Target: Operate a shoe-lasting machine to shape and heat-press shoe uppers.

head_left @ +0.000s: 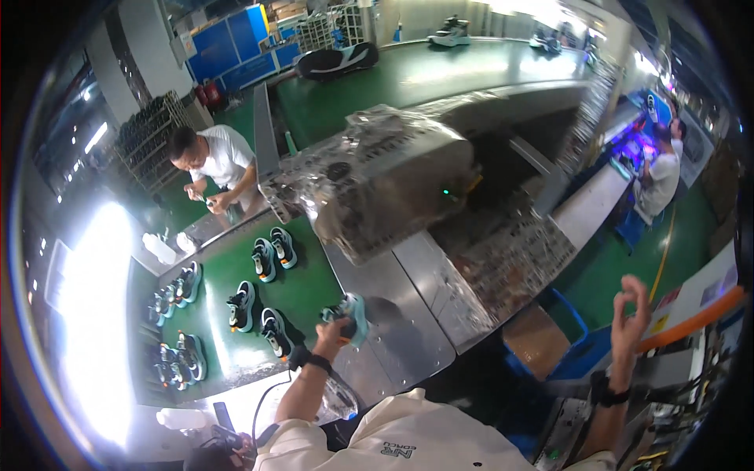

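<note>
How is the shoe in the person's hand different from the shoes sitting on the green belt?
The held shoe is gripped by the left hand, lifted over the metal plate; the belt shoes rest untouched on the green belt.
The held shoe is alone and tilted; the belt shoes sit flat in pairs.
Both kinds look like dark sneakers with pale teal soles. The right hand is raised, holding nothing.

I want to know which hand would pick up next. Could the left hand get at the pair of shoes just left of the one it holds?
Probably yes. The left hand grips a teal-soled shoe at the belt's edge, and the nearest pair lies close beside it with nothing between. It would first need to put down the shoe.
</note>
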`<state>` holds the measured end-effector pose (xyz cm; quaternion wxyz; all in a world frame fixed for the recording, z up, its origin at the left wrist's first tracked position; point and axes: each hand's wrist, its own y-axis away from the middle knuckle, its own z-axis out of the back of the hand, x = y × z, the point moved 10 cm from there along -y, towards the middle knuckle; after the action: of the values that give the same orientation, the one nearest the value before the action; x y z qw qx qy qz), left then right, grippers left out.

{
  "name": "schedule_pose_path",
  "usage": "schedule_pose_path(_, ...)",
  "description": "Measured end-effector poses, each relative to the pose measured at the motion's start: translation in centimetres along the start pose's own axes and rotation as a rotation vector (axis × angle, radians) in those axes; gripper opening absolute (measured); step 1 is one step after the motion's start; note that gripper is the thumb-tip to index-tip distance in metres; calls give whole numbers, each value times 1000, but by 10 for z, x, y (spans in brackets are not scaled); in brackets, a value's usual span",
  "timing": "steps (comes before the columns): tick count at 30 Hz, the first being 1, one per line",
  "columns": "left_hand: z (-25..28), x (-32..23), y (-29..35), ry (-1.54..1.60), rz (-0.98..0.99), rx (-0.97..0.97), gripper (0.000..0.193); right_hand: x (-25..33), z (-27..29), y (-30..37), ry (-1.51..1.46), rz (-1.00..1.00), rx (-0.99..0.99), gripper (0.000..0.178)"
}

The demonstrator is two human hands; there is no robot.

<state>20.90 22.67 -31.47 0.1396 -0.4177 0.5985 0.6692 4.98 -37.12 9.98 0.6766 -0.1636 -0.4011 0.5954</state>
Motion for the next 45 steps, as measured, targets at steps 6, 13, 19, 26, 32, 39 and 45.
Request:
schedule_pose_path(6,73,-89,-200,154,-329,-119,19,211,-101,-217,157,624,178,37)
schedule_pose_path(13,78,-198,-290,-500,-622,-458,76,394,-297,-346,299,947,380,61)
schedule_pose_path(19,52,-177,-315,-631,-543,-487,87,454,-453,-402,247,998,488,84)
schedule_pose_path(26,47,-186,-311,-566,-663,-610,82,497,-538,-444,233,1242,274,76)
schedule_pose_path(32,69,-191,-316,-605,-540,-612,82,465,-511,-441,132,763,556,44)
schedule_pose_path(39,54,-184,-355,-531,-701,-394,91,390,-453,-413,-25,668,392,57)
schedule_pose_path(45,11,-114,-219,-310,-777,-3,83,385,-379,-403,-189,399,377,53)
